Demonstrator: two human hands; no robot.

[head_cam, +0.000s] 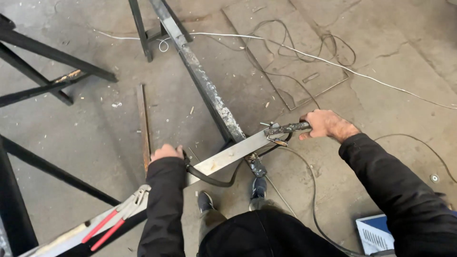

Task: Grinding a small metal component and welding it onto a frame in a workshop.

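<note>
The person's left hand (166,153) presses on a pale flat steel bar (228,154) laid across a dark metal trestle (202,78). Their right hand (324,123) grips what looks like a welding torch (285,129) at the bar's end. Red-handled pliers (112,223) rest nearby.

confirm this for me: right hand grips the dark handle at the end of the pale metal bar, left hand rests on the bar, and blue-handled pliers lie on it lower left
Not quite: in the head view the pliers have red handles, not blue. The rest holds: the right hand grips the dark handle at the end of the pale metal bar, and the left hand rests on it.
</note>
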